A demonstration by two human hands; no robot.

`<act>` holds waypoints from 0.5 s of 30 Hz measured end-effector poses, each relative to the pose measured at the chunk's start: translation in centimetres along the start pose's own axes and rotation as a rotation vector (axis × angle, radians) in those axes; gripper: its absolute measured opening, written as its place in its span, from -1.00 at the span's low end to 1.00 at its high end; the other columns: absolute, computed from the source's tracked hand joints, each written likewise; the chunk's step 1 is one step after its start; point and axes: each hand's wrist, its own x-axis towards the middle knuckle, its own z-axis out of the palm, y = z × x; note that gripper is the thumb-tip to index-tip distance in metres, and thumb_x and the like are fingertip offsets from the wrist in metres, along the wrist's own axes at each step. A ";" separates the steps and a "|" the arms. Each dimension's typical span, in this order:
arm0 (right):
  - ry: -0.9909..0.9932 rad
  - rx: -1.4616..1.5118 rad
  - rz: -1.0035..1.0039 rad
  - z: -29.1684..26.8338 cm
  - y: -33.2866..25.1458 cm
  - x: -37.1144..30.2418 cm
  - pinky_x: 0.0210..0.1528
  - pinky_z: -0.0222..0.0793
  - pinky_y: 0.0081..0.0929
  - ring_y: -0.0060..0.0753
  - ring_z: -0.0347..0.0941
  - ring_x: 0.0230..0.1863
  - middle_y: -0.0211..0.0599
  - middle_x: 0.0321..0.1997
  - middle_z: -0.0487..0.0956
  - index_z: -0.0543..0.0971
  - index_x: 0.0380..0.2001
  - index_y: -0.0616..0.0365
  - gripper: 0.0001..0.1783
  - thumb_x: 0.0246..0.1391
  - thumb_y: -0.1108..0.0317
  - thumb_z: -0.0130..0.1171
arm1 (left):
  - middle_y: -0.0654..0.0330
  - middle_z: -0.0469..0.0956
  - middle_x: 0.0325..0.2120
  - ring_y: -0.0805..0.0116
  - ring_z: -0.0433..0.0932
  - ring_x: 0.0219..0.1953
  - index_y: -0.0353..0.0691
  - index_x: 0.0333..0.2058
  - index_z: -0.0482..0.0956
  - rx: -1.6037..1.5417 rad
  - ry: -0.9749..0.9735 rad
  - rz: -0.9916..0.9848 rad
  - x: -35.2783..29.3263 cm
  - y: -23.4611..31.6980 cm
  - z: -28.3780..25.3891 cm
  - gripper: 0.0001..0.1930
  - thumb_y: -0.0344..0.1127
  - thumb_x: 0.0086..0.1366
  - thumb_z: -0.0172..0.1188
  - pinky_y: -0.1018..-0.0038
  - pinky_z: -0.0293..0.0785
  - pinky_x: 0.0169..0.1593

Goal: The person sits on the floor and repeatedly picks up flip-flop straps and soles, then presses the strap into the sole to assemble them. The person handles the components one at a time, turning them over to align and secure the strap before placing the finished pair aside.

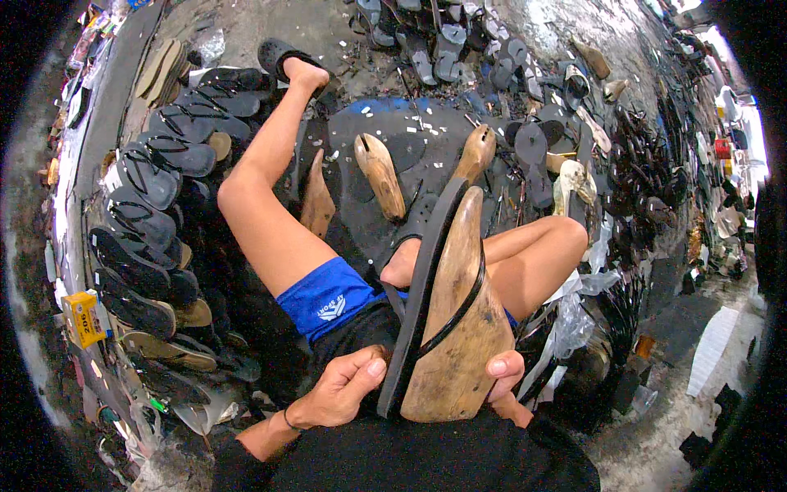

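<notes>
While the right hand [506, 375] clamps the lower end of a wooden last [455, 373], thumb against the wood, the left hand [346, 389] sits just beside the black sandal [411, 320], thumb and forefinger together; whether they pinch anything, I cannot tell. Sandal: held before the torso, sole along the last's left side, strap across the wood. Beyond: two wooden forms [381, 176]; one tapered wooden piece [316, 201] by the left leg [275, 217]. Far left: black sandals in rows [147, 176]; one yellow box [85, 319].
</notes>
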 end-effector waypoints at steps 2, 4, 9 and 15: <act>-0.062 -0.030 0.009 0.1 0.0 1.1 0.33 0.23 -0.18 -0.01 0.24 0.34 0.11 0.37 0.24 0.08 0.36 0.38 0.15 -0.26 0.06 0.35 | 0.40 0.27 -0.35 0.61 0.22 -0.32 -0.19 -0.31 0.37 -0.128 -0.060 -0.094 0.2 0.0 -0.4 -0.67 -0.07 0.55 -0.07 0.58 0.22 -0.26; -0.160 -0.089 0.013 0.1 -0.1 2.7 0.34 0.22 -0.17 0.00 0.24 0.34 0.10 0.38 0.24 0.07 0.37 0.37 0.14 -0.24 0.08 0.35 | 0.38 0.32 -0.25 0.59 0.25 -0.23 -0.19 -0.19 0.39 -0.206 -0.126 -0.083 1.1 -0.3 -0.4 -0.64 0.04 0.50 0.00 0.56 0.26 -0.20; -0.595 -0.422 -0.082 -0.6 -2.0 7.4 0.37 0.18 -0.14 0.00 0.23 0.35 0.07 0.39 0.24 0.05 0.39 0.35 0.13 -0.20 0.14 0.36 | 0.08 0.25 0.31 0.30 0.16 0.36 -0.27 0.42 0.03 -0.633 -0.130 0.117 3.2 -0.9 0.0 -0.13 0.09 0.36 0.21 0.40 0.18 0.33; 0.020 -0.972 0.207 -3.0 -0.4 10.5 0.43 0.09 -0.22 -0.08 0.20 0.37 -0.02 0.39 0.22 -0.08 0.42 0.36 0.21 -0.12 0.24 0.50 | 0.00 0.23 0.35 0.24 0.23 0.36 -0.33 0.41 0.06 0.100 0.274 0.184 3.9 -1.5 -4.4 -0.27 -0.32 0.37 0.18 0.36 0.10 0.39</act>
